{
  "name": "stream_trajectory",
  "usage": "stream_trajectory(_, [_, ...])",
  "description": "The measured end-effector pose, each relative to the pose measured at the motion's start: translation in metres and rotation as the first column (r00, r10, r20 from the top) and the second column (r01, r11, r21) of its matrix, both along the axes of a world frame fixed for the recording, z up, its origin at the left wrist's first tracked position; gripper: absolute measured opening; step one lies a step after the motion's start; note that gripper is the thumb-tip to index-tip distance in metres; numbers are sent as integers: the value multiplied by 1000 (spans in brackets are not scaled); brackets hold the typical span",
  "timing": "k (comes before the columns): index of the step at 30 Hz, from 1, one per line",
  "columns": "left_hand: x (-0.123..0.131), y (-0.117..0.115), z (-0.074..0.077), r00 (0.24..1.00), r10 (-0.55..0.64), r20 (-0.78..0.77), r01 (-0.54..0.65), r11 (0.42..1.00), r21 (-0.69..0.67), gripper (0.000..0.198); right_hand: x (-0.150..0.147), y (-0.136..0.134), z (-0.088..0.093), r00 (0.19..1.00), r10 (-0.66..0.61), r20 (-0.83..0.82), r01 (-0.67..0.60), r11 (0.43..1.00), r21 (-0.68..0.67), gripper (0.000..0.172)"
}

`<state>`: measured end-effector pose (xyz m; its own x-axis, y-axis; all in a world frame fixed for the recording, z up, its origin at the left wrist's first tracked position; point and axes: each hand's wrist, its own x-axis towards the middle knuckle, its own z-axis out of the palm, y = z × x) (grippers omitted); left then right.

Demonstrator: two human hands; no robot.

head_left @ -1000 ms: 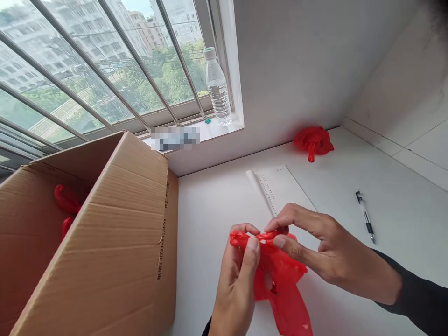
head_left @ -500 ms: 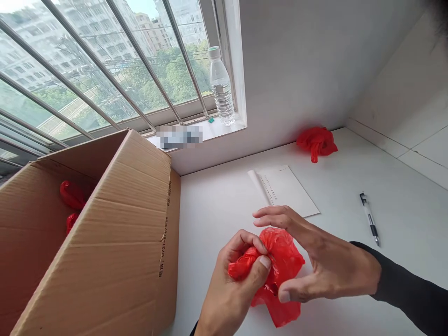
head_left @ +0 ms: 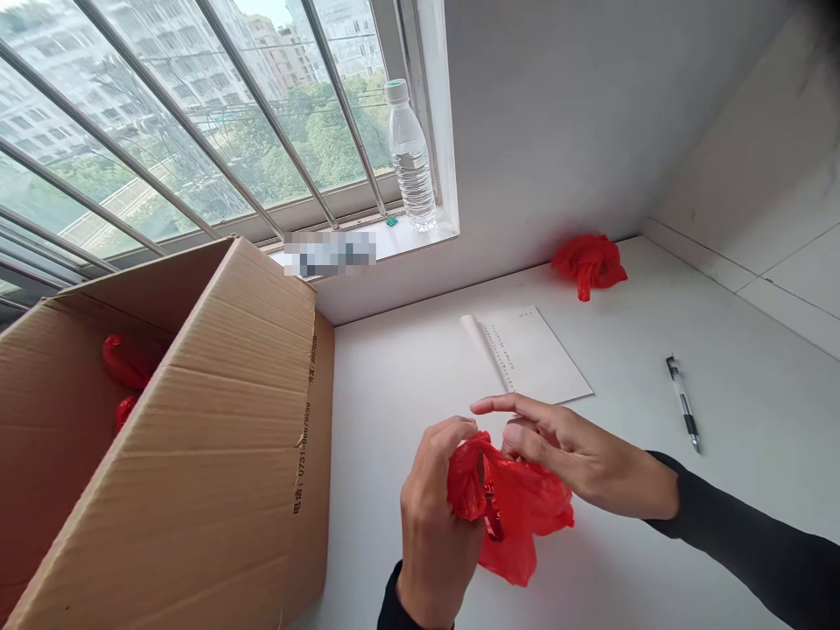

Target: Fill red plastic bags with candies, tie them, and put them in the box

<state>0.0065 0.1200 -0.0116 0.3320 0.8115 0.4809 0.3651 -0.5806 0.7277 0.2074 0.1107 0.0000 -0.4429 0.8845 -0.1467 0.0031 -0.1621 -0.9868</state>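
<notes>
A crumpled red plastic bag (head_left: 525, 499) is held up over the white table, its loose part hanging down. My left hand (head_left: 438, 507) is closed around the bunched left side of the bag. Something dark red and shiny shows in a gap at the bag's middle. At the bag's upper right edge my right hand (head_left: 570, 446) pinches the plastic between thumb and curled fingers, its index finger stretched toward my left hand. Part of the left fingers is hidden behind the bag.
A cardboard box (head_left: 216, 420) stands open at the left with red bags (head_left: 124, 360) inside. An open notebook (head_left: 538, 354), a pen (head_left: 683, 402) and another red bag (head_left: 589, 264) lie on the table (head_left: 387, 376). A water bottle (head_left: 412, 162) stands on the windowsill.
My right hand has closed from spread fingers onto the bag's edge. The left hand has turned, and the bag's bunched part now faces upward with a gap showing.
</notes>
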Motion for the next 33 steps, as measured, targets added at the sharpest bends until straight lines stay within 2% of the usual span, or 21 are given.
stream_trajectory(4, [4, 1, -5, 997, -6, 81, 3, 999, 44, 43, -3, 6, -1, 995, 45, -84, -51, 996, -76, 38])
stream_trajectory(6, [3, 1, -5, 997, -16, 81, 12, 999, 45, 39, -4, 7, 1, 995, 25, -93, -33, 996, -79, 33])
stream_trajectory(10, [-2, 1, -3, 998, -39, 40, 40, 999, -19, 36, -4, 6, 2, 997, -72, -16, 72, 997, -41, 27])
stream_trajectory(15, [-9, 0, -7, 999, -47, -17, 43, 985, -164, 47, -4, 3, 2, 992, -126, 1, 126, 992, -10, 27])
stream_trajectory(16, [-9, -1, -9, 999, -46, -16, 42, 982, -182, 49, -4, 2, 4, 993, -118, 10, 118, 993, -11, 29])
stream_trajectory(19, [-11, -2, -11, 999, -34, -32, 27, 978, -206, 55, -4, -1, 9, 992, -99, 83, 96, 995, 42, 47])
stream_trajectory(22, [-13, -3, -7, 998, -6, -57, -11, 958, -285, 48, -3, -5, 8, 977, -162, 138, 146, 982, 124, 49])
stream_trajectory(24, [-15, -4, -2, 999, 44, -23, -50, 908, -416, 30, 0, -7, 4, 960, -237, 149, 217, 967, 136, 46])
stream_trajectory(25, [-16, -4, 2, 995, 101, 6, -84, 862, -499, 23, 2, -8, 1, 950, -274, 152, 256, 958, 130, 44])
stream_trajectory(28, [-17, -6, 10, 936, 334, 115, -159, 689, -707, 36, 7, -9, -7, 921, -357, 154, 349, 934, 75, 40])
stream_trajectory(30, [-17, -8, 15, 872, 425, 243, -98, 638, -764, 37, 8, -10, -11, 924, -365, 114, 366, 931, 19, 39])
stream_trajectory(33, [-16, -11, 21, 771, 429, 470, 118, 629, -768, 31, 7, -10, -12, 936, -352, 23, 353, 935, -44, 32])
